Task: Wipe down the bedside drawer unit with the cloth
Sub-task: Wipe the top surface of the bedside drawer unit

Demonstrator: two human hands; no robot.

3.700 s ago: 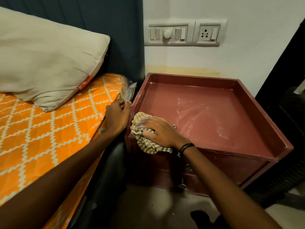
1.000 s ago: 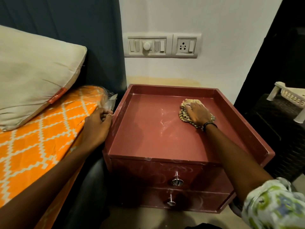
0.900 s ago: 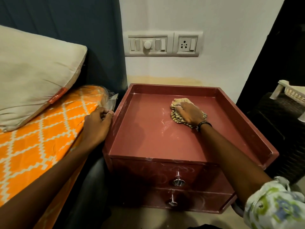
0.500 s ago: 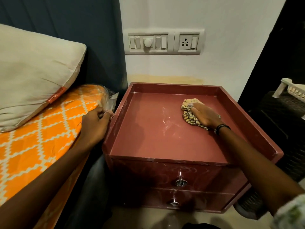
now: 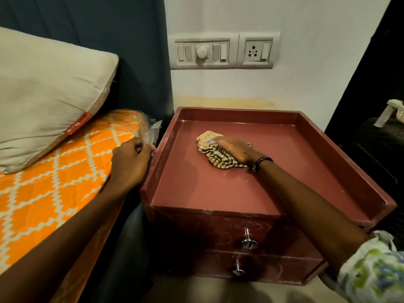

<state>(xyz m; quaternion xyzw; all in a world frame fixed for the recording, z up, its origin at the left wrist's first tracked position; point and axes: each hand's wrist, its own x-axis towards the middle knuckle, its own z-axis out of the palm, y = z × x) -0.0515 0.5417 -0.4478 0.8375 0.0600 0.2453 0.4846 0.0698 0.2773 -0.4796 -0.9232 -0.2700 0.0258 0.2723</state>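
The dark red bedside drawer unit [image 5: 218,191] stands between the bed and a dark area on the right, with a raised rim around its top. A yellow striped cloth [image 5: 218,158] lies bunched near the middle of the top, toward the back. My right hand [image 5: 235,148] presses down on it, fingers laid across it and pointing left. My left hand [image 5: 129,165] sits at the mattress corner [image 5: 122,136] beside the unit's left rim, fingers curled over the plastic-wrapped edge. Faint white dust streaks show on the top and rims.
Two drawers with metal knobs [image 5: 248,242] face me. An orange patterned mattress [image 5: 43,193] and a beige pillow [image 5: 48,95] lie left, against a dark blue headboard [image 5: 109,29]. A switch panel [image 5: 220,52] is on the wall behind. A white plastic rack [image 5: 393,112] shows at far right.
My right hand has slid the cloth leftward across the top, from the right half toward the middle. My left hand has stayed at the mattress corner.
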